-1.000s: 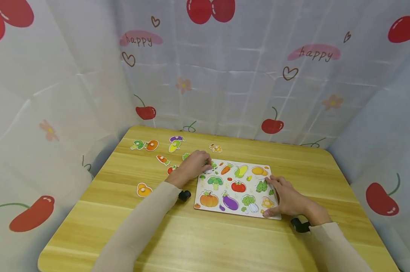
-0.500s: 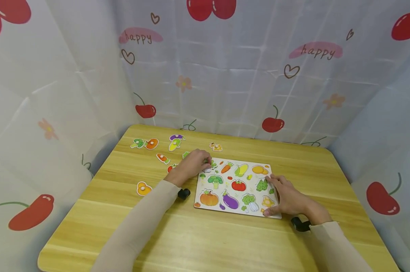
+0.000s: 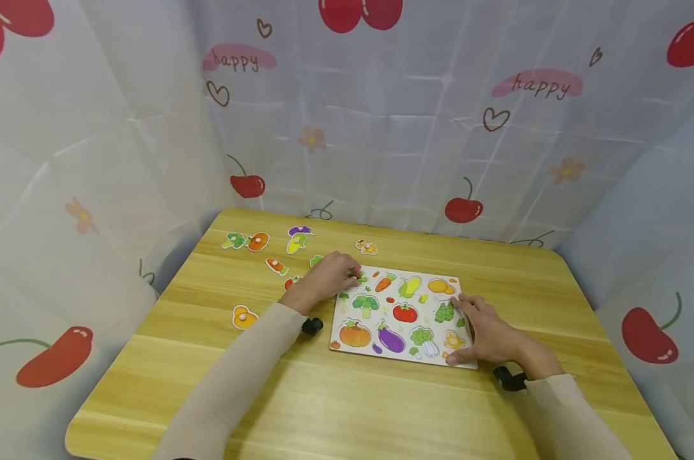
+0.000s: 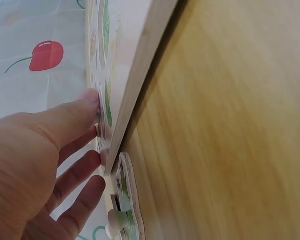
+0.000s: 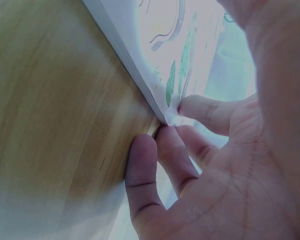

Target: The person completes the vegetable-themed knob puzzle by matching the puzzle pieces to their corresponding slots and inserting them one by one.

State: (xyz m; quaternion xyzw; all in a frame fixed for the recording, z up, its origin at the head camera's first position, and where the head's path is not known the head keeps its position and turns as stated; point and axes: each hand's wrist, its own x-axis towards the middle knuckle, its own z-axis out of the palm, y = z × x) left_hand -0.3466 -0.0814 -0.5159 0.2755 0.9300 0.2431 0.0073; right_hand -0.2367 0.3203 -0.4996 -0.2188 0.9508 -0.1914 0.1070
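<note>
A vegetable puzzle board (image 3: 388, 319) lies on the wooden table, with pictured recesses for carrot, corn, tomato, eggplant and others. At its far left corner my left hand (image 3: 326, 278) pinches a knobbed puzzle piece between thumb and fingers, against the board; the hand hides most of the piece. The left wrist view shows the thumb (image 4: 92, 97) right at the board's face. My right hand (image 3: 491, 332) rests along the board's right edge, thumb on the near corner and fingers spread. In the right wrist view, its fingertips (image 5: 142, 147) touch the edge and table.
Loose knobbed pieces lie left of and behind the board: broccoli (image 3: 232, 241), pumpkin (image 3: 258, 241), eggplant (image 3: 300, 230), corn (image 3: 296, 243), carrot (image 3: 275, 266), potato (image 3: 244, 317) and mushroom (image 3: 367, 247). A tomato piece (image 3: 291, 282) is partly behind the left arm. Printed curtains surround the table.
The left hand stays at the far left corner with its fingers drawn slightly closer over the piece. The right hand and the board keep their places.
</note>
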